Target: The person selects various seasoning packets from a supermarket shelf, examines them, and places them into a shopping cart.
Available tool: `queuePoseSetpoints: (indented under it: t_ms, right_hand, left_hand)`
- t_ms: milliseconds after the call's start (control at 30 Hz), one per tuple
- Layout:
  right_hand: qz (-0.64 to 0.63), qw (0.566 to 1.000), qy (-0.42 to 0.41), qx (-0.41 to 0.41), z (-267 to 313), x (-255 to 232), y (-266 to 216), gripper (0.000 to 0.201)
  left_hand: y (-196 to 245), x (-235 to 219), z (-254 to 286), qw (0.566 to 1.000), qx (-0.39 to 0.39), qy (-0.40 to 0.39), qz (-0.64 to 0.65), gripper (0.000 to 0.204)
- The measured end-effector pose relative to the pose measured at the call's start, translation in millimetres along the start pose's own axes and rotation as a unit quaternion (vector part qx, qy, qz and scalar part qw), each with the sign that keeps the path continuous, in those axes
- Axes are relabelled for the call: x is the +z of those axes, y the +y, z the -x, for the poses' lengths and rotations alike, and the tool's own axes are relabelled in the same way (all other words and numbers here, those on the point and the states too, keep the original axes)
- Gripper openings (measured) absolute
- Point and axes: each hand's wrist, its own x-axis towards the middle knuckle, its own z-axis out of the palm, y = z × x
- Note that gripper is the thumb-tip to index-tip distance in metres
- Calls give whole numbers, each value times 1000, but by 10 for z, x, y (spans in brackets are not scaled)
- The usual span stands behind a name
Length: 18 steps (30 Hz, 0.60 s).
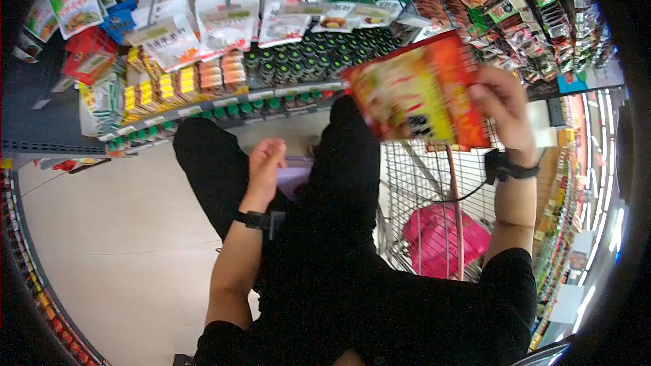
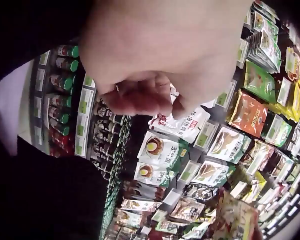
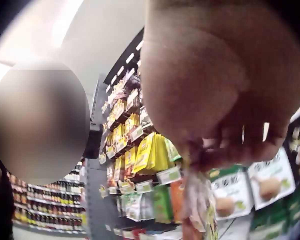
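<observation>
A red and yellow food packet (image 1: 415, 88) hangs tilted in front of the shelf, slightly blurred. My right hand (image 1: 507, 105) pinches its right edge between thumb and fingers. In the right wrist view the packet (image 3: 200, 205) shows edge-on below the fingers, its printed face turned away. My left hand (image 1: 264, 168) is over my knees with loosely curled fingers and nothing in them. The left wrist view shows those curled fingers (image 2: 140, 97) in front of the hanging packets.
White pouches (image 1: 227, 27) hang in rows at the front, above small dark bottles (image 1: 295, 61) and yellow boxes (image 1: 159, 91). To my right is a wire shopping cart (image 1: 400, 196) with a pink bag (image 1: 444, 240) in it. Pale floor (image 1: 115, 230) extends to the left.
</observation>
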Motion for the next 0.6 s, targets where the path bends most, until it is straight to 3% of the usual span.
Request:
queuePoseSetpoints:
  t_ms: [33,100,200,233,300,433,467,500,600]
  right_hand:
    - [20,996,61,56,142,-190,-16,16]
    - [184,974,114,66,383,-585,62,19]
    - [241,944,141,175,611,-1035,61,22]
    - [265,936,174,152,707,-1140,152,25]
    - [302,915,171,206,890,-1302,263,28]
    - [387,866,80,306,1133,-1311,601,22]
    - [383,882,92,260,1248,-1287,865,21]
    - [379,875,61,296,1257,-1233,980,21]
    - [370,887,6,277,1627,-1169,1991,18]
  left_hand:
    - [30,-1,5,1000,1,20,17,13]
    - [-26,-56,-43,999,-18,33,28,10]
    - [-49,-7,-115,997,-56,16,48,9]
    - [-28,42,-108,996,-73,6,55,9]
    - [-17,107,-100,996,-89,-24,0,9]
    - [-43,124,-94,993,-109,-37,-21,9]
    - [-52,123,-86,993,-113,-33,-15,9]
    - [-60,120,-78,993,-111,-32,-14,9]
    - [-61,90,-64,994,-103,-22,-16,9]
